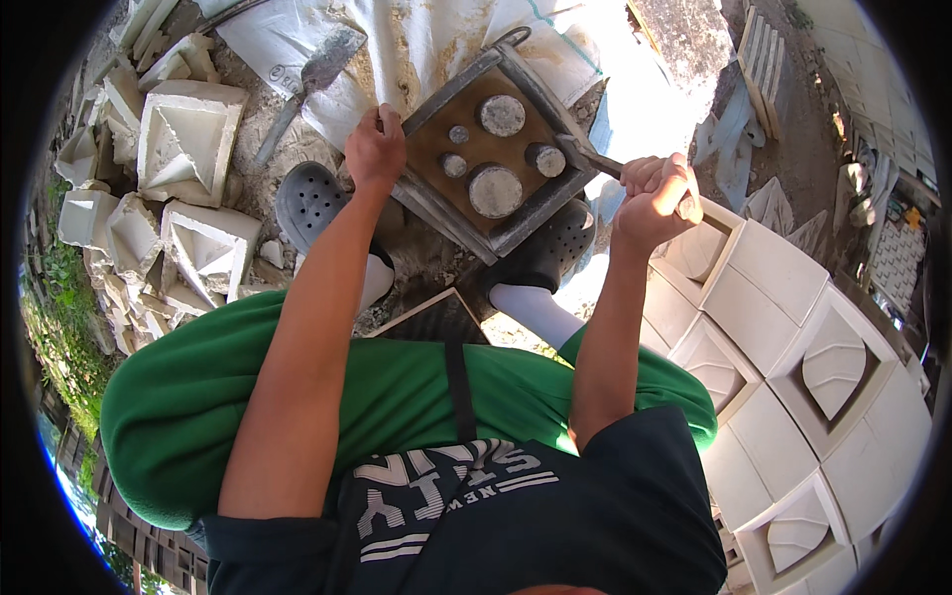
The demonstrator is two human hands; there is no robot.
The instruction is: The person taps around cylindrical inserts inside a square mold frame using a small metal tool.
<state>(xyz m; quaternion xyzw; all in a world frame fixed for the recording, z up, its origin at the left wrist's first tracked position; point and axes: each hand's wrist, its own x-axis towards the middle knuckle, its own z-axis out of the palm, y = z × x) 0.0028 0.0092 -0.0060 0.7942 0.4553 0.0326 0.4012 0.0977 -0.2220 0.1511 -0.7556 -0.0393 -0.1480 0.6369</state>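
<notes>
Between my feet a square dark mould frame stands turned cornerwise. Its brown inner face carries several round grey knobs of differing size, among them a large disc and another. My left hand is closed at the frame's left corner; what its fingers hold, if anything, is hidden. My right hand is wrapped round a dark rod-like handle, whose far end meets the frame's right corner. Whether the rod is fixed to the frame I cannot tell. A metal loop sticks out at the far corner.
A dusty trowel lies on a white sack at the far left. Broken cast blocks are heaped on the left. Stacked pale patterned blocks fill the right. My dark clogs flank the frame.
</notes>
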